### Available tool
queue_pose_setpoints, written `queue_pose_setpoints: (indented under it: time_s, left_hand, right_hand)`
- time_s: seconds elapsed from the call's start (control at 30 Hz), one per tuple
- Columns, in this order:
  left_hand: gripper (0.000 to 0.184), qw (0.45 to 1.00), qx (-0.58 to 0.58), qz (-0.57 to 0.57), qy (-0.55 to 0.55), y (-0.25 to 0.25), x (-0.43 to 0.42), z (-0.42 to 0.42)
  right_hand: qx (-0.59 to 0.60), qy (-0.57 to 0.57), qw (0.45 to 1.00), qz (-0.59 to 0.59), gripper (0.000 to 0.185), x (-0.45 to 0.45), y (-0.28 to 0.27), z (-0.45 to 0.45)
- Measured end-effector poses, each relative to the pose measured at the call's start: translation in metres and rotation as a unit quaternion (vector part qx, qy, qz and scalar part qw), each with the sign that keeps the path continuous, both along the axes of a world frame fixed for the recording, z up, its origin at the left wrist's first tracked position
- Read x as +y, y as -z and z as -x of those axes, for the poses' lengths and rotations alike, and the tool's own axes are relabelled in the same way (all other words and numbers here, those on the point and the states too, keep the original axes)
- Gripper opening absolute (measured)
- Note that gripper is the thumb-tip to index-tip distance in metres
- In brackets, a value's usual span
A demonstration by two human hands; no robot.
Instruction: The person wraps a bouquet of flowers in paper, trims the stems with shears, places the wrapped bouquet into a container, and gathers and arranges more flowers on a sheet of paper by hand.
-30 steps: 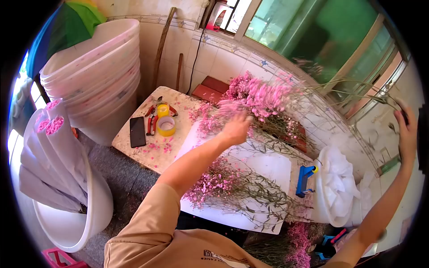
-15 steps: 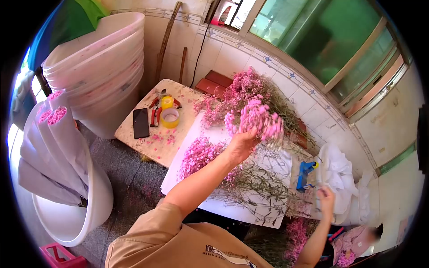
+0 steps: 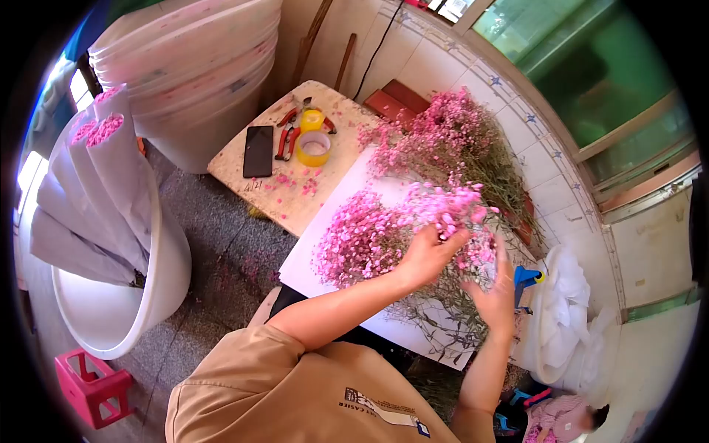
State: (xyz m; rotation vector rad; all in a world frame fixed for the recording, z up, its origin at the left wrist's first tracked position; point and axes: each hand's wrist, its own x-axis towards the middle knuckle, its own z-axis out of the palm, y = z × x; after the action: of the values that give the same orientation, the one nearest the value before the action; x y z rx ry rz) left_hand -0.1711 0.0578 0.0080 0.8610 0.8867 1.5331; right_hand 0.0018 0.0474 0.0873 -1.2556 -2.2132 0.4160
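So the brown T-shirt (image 3: pixel 295 376) had some print (image 3: pixel 377 406) on it. I could make out "CASIER", but the tinier lines were too blurry. There was also a scrawl (image 3: pixel 252 186) near the tabletop's (image 3: pixel 343 144) left corner that looked like "4/21", couldn't swear to it.

Over the white paper sheet (image 3: pixel 299 273), pink blossoms (image 3: pixel 444 208) in the left hand (image 3: pixel 428 258) are blurred; whether the right hand (image 3: pixel 493 298) touches them is unclear. Left of it, stacked tubs (image 3: pixel 199 74) are cut off above; on its near side, shirt lettering (image 3: pixel 369 403) is illegible.
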Motion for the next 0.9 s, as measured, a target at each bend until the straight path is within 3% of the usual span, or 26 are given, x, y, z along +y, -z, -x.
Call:
queue_pose_setpoints:
  time_s: [0.03, 0.07, 0.1, 0.17, 0.23, 0.3, 0.37, 0.4, 0.43, 0.5, 0.57, 0.63, 0.77, 0.83, 0.87, 0.9]
  left_hand:
    - [0.043, 0.998, 0.039, -0.039, 0.009, -0.006, -0.002, 0.006]
    - [0.043, 0.999, 0.037, -0.034, 0.007, -0.021, -0.008, 0.020]
    - [0.048, 0.989, 0.143, 0.021, 0.032, -0.040, -0.018, 0.042]
    - [0.053, 0.966, 0.239, 0.080, 0.050, -0.038, -0.023, 0.074]
    - [0.047, 0.915, 0.398, -0.057, -0.010, -0.011, -0.022, 0.095]
    - [0.050, 0.898, 0.431, -0.076, -0.035, 0.024, -0.029, 0.101]
    - [0.056, 0.817, 0.550, -0.112, -0.134, 0.051, -0.041, 0.100]
    - [0.060, 0.806, 0.575, -0.087, -0.116, 0.054, -0.049, 0.099]
    - [0.060, 0.808, 0.571, -0.083, -0.116, 0.056, -0.053, 0.100]
    - [0.057, 0.790, 0.592, -0.094, -0.126, 0.056, -0.061, 0.101]
    - [0.053, 0.797, 0.581, -0.099, -0.130, 0.056, -0.063, 0.101]
    - [0.048, 0.776, 0.591, -0.159, -0.155, 0.061, -0.064, 0.098]
    - [0.044, 0.803, 0.518, -0.261, -0.138, 0.041, -0.054, 0.093]
    - [0.051, 0.808, 0.518, -0.257, -0.108, 0.047, -0.036, 0.092]
    - [0.055, 0.804, 0.544, -0.213, -0.108, 0.056, -0.025, 0.091]
    - [0.060, 0.797, 0.569, -0.170, -0.108, 0.065, -0.016, 0.088]
  right_hand:
    - [-0.006, 0.017, 1.000, 0.019, 0.085, 0.006, 0.006, 0.019]
    - [0.018, -0.019, 1.000, -0.012, 0.072, 0.017, 0.024, 0.024]
    - [0.016, -0.023, 1.000, -0.008, 0.072, 0.025, 0.032, 0.026]
    - [0.081, -0.040, 0.994, 0.054, 0.054, 0.048, 0.037, 0.026]
    - [0.191, -0.062, 0.973, 0.113, 0.033, 0.061, 0.031, 0.034]
    - [0.192, -0.081, 0.969, 0.136, 0.027, 0.083, 0.033, 0.029]
    - [0.200, -0.093, 0.963, 0.157, 0.025, 0.098, 0.038, 0.039]
    - [0.213, -0.104, 0.956, 0.176, 0.023, 0.104, 0.040, 0.044]
    - [0.167, -0.115, 0.958, 0.202, 0.023, 0.114, 0.054, 0.040]
    - [-0.048, -0.109, 0.963, 0.242, 0.032, 0.126, 0.085, 0.055]
    - [-0.145, -0.137, 0.961, 0.190, 0.046, 0.127, 0.134, 0.065]
    - [-0.159, -0.182, 0.957, 0.160, 0.052, 0.127, 0.146, 0.067]
    - [-0.152, -0.157, 0.961, 0.167, 0.055, 0.118, 0.125, 0.074]
    - [-0.211, -0.147, 0.953, 0.160, 0.050, 0.118, 0.128, 0.070]
    - [-0.136, -0.187, 0.967, 0.104, 0.047, 0.106, 0.114, 0.075]
    - [-0.213, -0.158, 0.955, 0.135, 0.047, 0.108, 0.106, 0.077]
